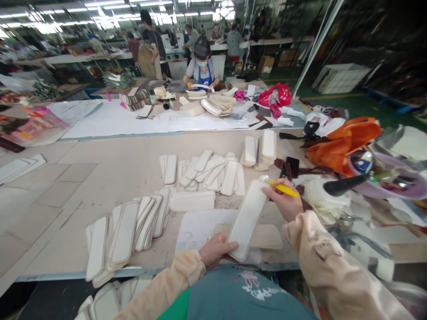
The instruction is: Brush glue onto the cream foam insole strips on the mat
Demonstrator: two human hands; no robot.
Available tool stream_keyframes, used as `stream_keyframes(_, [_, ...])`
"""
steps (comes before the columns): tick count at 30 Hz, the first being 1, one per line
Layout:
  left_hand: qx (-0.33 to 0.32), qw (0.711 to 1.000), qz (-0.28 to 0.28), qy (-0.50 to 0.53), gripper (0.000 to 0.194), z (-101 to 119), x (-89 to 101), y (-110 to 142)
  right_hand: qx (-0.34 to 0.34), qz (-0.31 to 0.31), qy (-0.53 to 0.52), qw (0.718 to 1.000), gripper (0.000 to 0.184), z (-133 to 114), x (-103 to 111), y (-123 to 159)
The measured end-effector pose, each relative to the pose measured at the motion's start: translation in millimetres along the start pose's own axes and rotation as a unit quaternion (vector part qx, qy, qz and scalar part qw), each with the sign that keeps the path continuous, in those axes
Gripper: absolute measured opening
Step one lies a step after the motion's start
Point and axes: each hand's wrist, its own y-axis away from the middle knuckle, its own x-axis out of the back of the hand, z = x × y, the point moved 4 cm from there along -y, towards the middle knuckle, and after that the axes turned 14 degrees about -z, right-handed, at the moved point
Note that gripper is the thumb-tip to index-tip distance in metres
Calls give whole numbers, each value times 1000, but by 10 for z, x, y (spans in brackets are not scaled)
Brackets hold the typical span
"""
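A long white panel (248, 218) with rounded corners is tilted up in front of me. My left hand (217, 250) grips its lower end, thumb on the face. At the upper end, my right hand (286, 200) pinches the panel's corner and also holds a small tool with a yellow handle (286, 190), which looks like a brush. Its pale head lies by the panel's top edge. Beneath the held panel, another beige panel (267, 236) lies on a white sheet (190, 226), partly hidden.
Overlapping white panels (125, 231) fan out at the left, with more panels (203, 171) and upright-looking stacks (267, 144) farther back. On my right are a white jug with a black nozzle (323, 195), a purple basin (400, 191) and an orange bag (347, 144). A co-worker (202, 71) sits opposite.
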Motion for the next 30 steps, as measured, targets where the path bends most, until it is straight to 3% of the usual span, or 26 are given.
stream_keyframes(3, [-52, 995, 53, -62, 62, 96, 67, -79, 11, -8, -2, 1000, 44, -100, -80, 43])
stream_keyframes(6, [-42, 992, 96, -77, 55, 103, 117, -138, 15, -2, 8, 1000, 45, -165, -134, 76])
stream_keyframes(19, [-33, 997, 73, 3, 57, 125, 133, -19, 27, 15, 61, 998, 39, -173, -265, 79])
stream_keyframes(25, [-46, 993, 107, 32, 56, 291, 186, 41, 46, 5, 46, 998, 38, -192, -414, 27])
stream_keyframes(30, [-44, 991, 126, -7, 56, 371, 306, 28, 51, -8, 73, 996, 38, -225, -587, -10])
